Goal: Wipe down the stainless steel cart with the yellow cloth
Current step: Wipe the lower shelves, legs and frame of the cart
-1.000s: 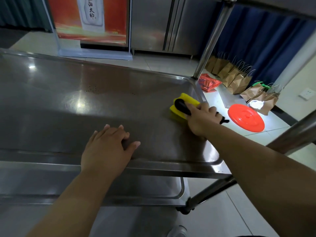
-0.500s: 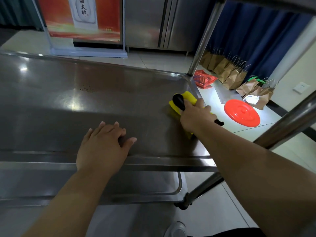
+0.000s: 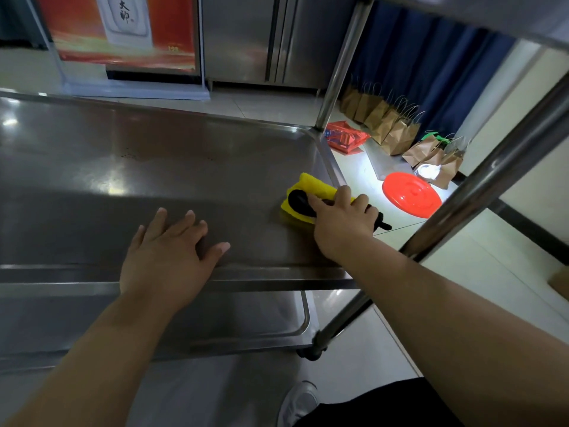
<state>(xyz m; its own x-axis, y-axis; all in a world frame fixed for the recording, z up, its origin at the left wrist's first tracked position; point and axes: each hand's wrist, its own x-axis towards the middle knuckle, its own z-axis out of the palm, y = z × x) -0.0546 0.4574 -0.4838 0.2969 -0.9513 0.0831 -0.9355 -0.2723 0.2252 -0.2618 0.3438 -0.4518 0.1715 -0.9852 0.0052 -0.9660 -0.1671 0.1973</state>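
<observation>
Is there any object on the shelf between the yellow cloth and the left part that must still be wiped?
Only the left hand, resting flat on the shelf, lies left of the yellow cloth. Nothing else visible blocks it.

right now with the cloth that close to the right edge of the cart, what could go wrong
The yellow cloth lies by the cart's right rim, so a further stroke by the right hand might push it off onto the floor. The dark specks on the far side could be missed. The left hand lies flat on the steel and may leave marks.
</observation>
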